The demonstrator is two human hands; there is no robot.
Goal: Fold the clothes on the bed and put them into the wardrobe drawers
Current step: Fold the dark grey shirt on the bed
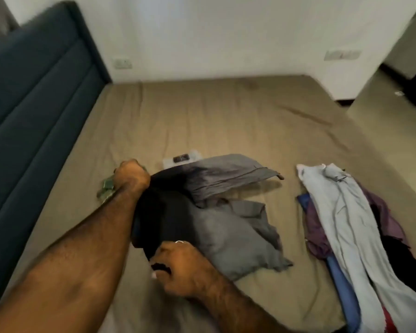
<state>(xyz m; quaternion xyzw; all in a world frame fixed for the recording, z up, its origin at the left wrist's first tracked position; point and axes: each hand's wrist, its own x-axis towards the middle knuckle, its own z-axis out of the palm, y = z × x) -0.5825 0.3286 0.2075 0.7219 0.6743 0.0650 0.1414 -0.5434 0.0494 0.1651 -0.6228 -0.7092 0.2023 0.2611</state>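
Observation:
A grey garment with a dark, near-black part (228, 227) lies bunched in the middle of the bed (202, 121), one flap lifted off the sheet. My left hand (131, 175) grips its far dark edge in a fist and holds it raised. My right hand (178, 265), a ring on one finger, pinches the near dark edge low by the sheet. A pile of loose clothes (341, 227) lies to the right: a pale blue garment on top, purple, blue, black and red ones under it.
A small white and black object (181, 158) lies on the sheet just beyond the garment. Something green (106, 188) peeks out behind my left wrist. A dark blue padded headboard (34, 104) runs along the left. White wall with sockets stands behind; floor shows at right.

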